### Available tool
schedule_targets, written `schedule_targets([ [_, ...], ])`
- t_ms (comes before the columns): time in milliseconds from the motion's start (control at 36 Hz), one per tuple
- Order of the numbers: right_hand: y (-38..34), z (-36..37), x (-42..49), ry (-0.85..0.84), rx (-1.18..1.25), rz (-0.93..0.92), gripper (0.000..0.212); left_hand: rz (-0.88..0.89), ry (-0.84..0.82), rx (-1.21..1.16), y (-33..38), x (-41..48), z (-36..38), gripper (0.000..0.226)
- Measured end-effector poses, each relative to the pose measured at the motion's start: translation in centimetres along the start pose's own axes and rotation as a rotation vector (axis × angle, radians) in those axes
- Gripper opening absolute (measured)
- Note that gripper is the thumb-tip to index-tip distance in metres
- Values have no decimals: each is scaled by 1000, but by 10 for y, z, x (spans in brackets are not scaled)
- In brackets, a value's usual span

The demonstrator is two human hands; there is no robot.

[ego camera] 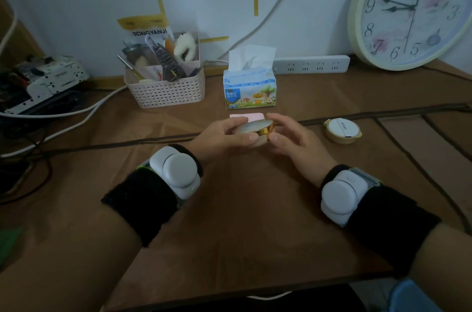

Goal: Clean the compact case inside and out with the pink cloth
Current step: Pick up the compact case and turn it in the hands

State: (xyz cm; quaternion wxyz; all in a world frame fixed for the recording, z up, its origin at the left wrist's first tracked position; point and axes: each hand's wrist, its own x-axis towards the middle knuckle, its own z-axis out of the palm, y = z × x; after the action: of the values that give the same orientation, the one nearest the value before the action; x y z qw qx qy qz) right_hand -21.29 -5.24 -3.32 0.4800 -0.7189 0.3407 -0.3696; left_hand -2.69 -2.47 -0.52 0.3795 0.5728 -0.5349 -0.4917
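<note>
Gold-rimmed and seemingly closed, the compact case [258, 130] is sitting pinched between the curled fingers of the left hand [224, 136] and right hand [293, 140], while the pink cloth [246, 116] is lying untouched just beyond the fingertips, so wiping is seemingly yet to begin, with open brown table [229, 222] stretching below the wrists.

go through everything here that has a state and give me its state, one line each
compact case: closed, held off the table
left hand: gripping the case
right hand: fingers on the case's gold rim
pink cloth: flat on the table, untouched
second compact: closed, on the table
tissue pack: open, one tissue sticking up
basket: upright, filled with items
clock: leaning on the wall
</note>
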Motion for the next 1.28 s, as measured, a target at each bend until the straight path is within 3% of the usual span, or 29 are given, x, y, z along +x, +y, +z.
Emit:
schedule_targets([
  [194,2,2,2,54,-110,-8,63,84,164,198,-3,6,11,86],
  [306,4,0,3,128,-49,31,64,10,147,-90,4,7,15,34],
  [361,4,1,4,130,-13,39,58,-36,214,-242,7,8,11,22],
  [528,0,-3,2,85,-153,21,45,-38,186,-297,6,4,0,32],
  [750,-1,0,2,78,-160,57,73,-69,51,-283,9,1,9,49],
  [944,0,1,2,102,-131,50,77,-83,26,-373,17,0,19,32],
  [1278,3,0,2,63,-88,20,79,-148,5,-416,17,-2,19,30],
])
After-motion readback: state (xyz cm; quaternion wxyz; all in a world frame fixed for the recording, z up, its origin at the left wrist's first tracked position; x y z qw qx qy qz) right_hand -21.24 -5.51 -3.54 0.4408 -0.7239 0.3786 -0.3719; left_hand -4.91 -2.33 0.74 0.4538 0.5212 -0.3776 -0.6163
